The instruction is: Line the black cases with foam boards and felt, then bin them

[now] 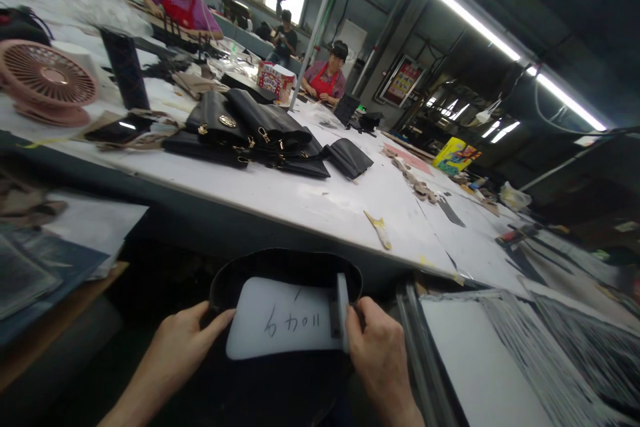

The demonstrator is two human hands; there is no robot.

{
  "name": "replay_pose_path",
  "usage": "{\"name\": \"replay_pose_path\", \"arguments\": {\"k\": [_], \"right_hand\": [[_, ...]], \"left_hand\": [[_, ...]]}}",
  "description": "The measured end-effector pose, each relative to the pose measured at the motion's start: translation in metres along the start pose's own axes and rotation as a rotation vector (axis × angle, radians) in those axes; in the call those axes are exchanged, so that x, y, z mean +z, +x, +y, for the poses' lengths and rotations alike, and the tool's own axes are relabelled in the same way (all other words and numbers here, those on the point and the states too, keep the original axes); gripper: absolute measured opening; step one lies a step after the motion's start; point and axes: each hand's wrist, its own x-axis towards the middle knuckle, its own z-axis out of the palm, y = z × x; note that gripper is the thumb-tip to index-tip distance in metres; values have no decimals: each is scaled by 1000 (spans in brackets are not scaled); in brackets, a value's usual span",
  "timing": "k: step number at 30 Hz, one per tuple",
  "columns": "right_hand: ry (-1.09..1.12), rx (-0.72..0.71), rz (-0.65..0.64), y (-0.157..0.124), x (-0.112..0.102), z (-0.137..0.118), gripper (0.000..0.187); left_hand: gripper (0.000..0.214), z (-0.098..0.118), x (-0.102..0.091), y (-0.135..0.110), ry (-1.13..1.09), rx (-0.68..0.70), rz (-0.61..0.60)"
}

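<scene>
- At 6 o'clock, a white board (280, 323) with handwriting sits in the mouth of a black piece (290, 263), whose spread rim apparently gives it room.
- At 7 o'clock, your left hand (183, 340) pinches that rim, thumb reaching the board's edge, probably steadying them together.
- At 5 o'clock, your right hand (377, 340) grasps the rim's opposite side beside the upright end plate (343, 300), likely keeping the mouth wide; hidden fingertips leave firmness unclear.
- At 10 o'clock, black bags (250, 123) lie piled on the table (320, 207), seemingly out of your 2 hands' way.
</scene>
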Motion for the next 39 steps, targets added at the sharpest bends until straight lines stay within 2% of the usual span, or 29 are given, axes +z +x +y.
{"name": "replay_pose_path", "arguments": {"k": [3,7,14,22,28,32,39], "right_hand": [[38,7,-3,-1,-1,0,30],[8,19,-3,-2,0,-3,32],[-254,-79,17,2,10,-9,27],[-489,-203,-11,7,13,-27,26],[-653,-237,-73,5,16,-33,22],[-691,-267,-86,4,13,-29,20],[-662,-338,-34,11,6,-12,20]], "left_hand": [[46,3,-1,-5,-42,54,17],[34,8,0,-16,-149,143,97],[26,6,12,-11,-133,57,306],[34,8,21,1,-28,53,320],[34,20,32,-3,133,56,336],[36,28,32,-8,213,75,336],[39,33,31,-11,275,93,314]]}}
